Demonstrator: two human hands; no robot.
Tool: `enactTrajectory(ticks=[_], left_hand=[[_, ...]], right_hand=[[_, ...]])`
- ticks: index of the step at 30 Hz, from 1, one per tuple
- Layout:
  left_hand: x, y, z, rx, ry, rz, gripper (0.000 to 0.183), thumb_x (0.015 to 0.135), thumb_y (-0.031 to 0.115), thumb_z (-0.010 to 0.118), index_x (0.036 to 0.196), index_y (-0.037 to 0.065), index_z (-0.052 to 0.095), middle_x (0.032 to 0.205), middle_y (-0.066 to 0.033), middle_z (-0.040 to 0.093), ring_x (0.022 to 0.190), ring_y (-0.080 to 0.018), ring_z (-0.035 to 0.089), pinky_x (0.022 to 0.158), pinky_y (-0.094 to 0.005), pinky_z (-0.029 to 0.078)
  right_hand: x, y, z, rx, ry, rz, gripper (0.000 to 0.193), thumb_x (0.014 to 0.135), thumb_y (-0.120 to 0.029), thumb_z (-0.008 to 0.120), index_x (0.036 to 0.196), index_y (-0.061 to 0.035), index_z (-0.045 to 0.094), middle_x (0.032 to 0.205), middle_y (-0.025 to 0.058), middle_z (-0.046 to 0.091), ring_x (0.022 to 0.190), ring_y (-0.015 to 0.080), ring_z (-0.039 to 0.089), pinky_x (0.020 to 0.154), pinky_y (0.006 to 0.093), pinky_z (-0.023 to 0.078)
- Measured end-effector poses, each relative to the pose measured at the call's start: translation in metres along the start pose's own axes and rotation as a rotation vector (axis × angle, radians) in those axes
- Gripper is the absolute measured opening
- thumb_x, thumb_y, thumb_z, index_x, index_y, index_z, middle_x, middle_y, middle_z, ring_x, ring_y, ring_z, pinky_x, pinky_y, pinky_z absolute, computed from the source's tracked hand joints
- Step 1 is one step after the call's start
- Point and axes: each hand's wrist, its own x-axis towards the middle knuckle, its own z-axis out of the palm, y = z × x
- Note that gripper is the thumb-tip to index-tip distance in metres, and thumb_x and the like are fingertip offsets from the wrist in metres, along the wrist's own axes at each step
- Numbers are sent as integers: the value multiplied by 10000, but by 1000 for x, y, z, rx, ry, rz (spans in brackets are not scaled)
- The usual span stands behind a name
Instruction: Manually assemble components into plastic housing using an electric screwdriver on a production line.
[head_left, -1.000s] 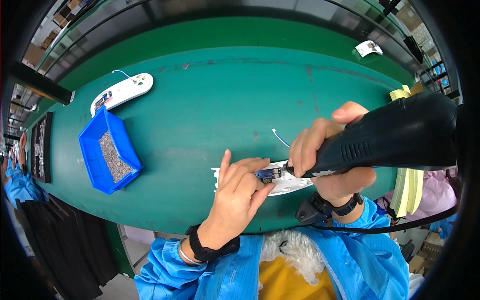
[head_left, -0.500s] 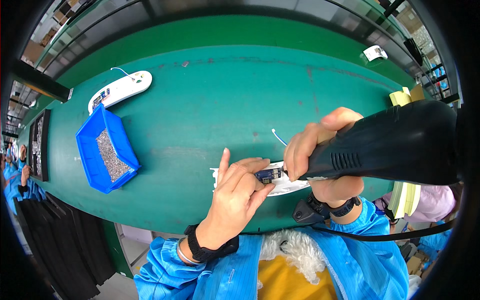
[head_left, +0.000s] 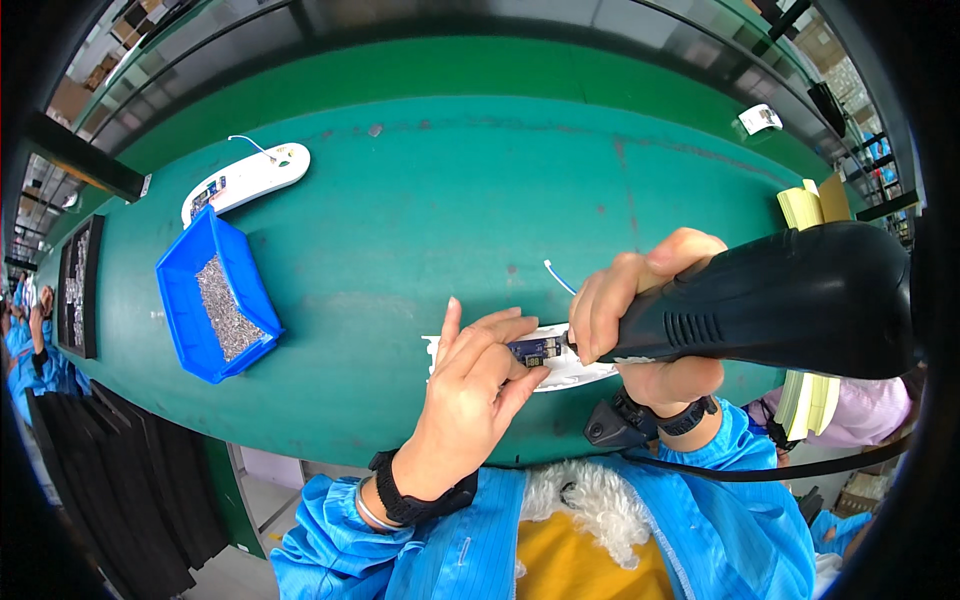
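A white plastic shell (head_left: 580, 375) lies in front of me on the green bench, with a small blue circuit board (head_left: 533, 349) inside it. My left hand (head_left: 478, 378) bends over the shell's left end, its thumb and fingertips closed about the board's edges. In my right hand (head_left: 625, 305) is a black electric screwdriver (head_left: 770, 305), held nearly level. Its tip meets the right end of the board; the fingers partly hide the bit. A white-and-blue cable (head_left: 559, 276) sticks up behind the shell.
A blue bin (head_left: 250, 277) of small metal screws stands at left, beside another white shell (head_left: 265, 173) with a board and cable. A black tray (head_left: 92, 290) sits at the far left, near another person (head_left: 40, 350). Yellow pads (head_left: 800, 207) are at right.
Both hands, the screwdriver and the shell keep almost the same place. The view has shifted slightly, and the person at far left has moved an arm.
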Motion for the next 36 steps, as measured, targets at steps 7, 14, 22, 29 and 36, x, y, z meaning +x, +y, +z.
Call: enactTrajectory(ticks=[7, 14, 22, 29, 36], left_hand=[[-1, -2, -5, -25, -28, -11, 161, 688, 83, 688, 657, 38, 537, 1032, -106, 596, 1088, -286, 516, 1007, -525, 247], [10, 0, -28, 59, 32, 64, 146, 598, 114, 732, 712, 82, 646, 938, -50, 612, 942, -255, 563, 955, -497, 315], [13, 9, -31, 241, 28, 191, 145, 578, 132, 722, 676, 122, 616, 700, 44, 527, 757, -154, 508, 957, -464, 260], [6, 3, -29, 241, 81, 126, 181, 589, 162, 722, 693, 119, 580, 697, 36, 507, 751, -154, 499, 943, -470, 248], [0, 4, -34, 99, 51, 7, 499, 614, 257, 719, 1032, 43, 550, 931, -67, 560, 958, -244, 519, 981, -485, 226]], right_hand=[[5, -10, 1, -37, 9, 22, 797, 719, -675, 493, 1193, -68, 286, 574, 74, 488, 442, 170, 495, 439, 278, 423], [18, -31, 3, 256, -79, -111, 822, 762, -655, 453, 1307, -94, 198, 661, 93, 506, 500, 200, 522, 509, 332, 443], [22, -27, 18, 274, -195, -104, 807, 760, -647, 460, 1286, -94, 200, 690, 106, 523, 534, 205, 540, 514, 321, 449], [24, -15, 28, 256, -227, -153, 801, 746, -648, 474, 1258, -88, 217, 691, 103, 526, 526, 187, 530, 517, 309, 455], [20, -9, 32, 243, -277, -143, 813, 736, -629, 509, 1253, -74, 216, 662, 109, 533, 496, 185, 521, 496, 285, 449]])
